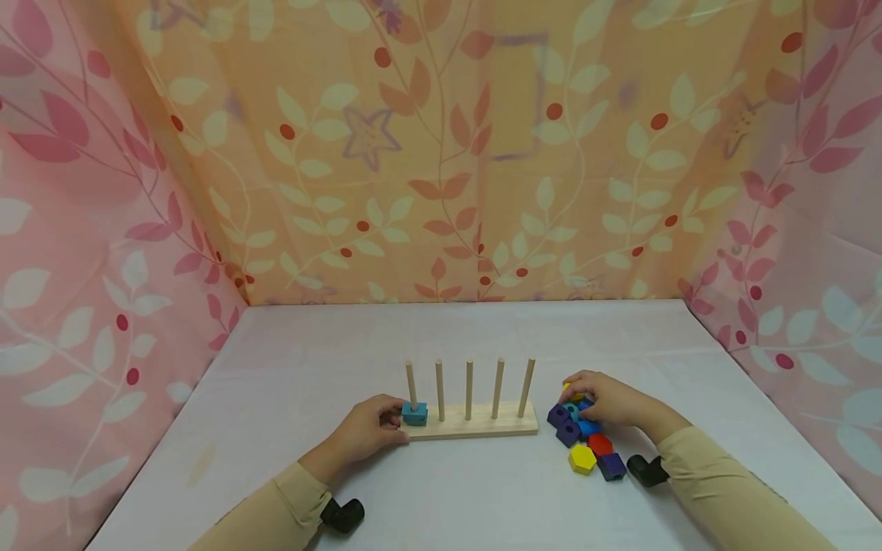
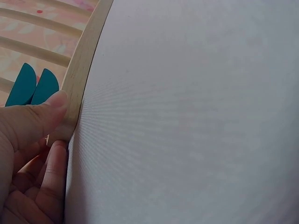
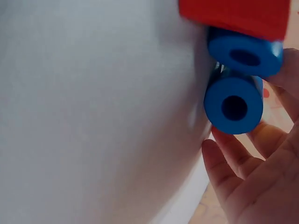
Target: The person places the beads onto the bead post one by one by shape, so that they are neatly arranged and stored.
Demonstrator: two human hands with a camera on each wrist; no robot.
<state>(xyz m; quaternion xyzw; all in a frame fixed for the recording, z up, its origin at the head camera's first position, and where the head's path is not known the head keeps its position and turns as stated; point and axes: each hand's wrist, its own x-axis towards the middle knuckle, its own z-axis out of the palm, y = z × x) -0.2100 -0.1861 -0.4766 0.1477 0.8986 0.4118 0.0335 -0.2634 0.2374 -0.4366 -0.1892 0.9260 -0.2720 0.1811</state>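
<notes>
My left hand [image 1: 368,428] grips the left end of a wooden peg board [image 1: 475,430]; in the left wrist view the thumb [image 2: 44,112] lies along its edge. Several upright pegs stand on the board. Two teal beads [image 1: 414,414] are stacked on the leftmost peg. At the right, my right hand [image 1: 609,398] reaches over a pile of beads, its thumb and fingers spread around some of them. In the right wrist view its fingers [image 3: 233,161] lie beside a blue round bead [image 3: 233,105] with a hole, below another blue bead [image 3: 245,52] and a red one [image 3: 236,16].
Nearer in the pile lie a yellow hexagonal bead [image 1: 582,460], a red bead [image 1: 600,445] and purple cube beads [image 1: 611,467]. The white-covered table [image 1: 468,497] has patterned cloth [image 1: 441,153] at its back and sides. Dark wrist devices [image 1: 343,516] sit by both sleeves.
</notes>
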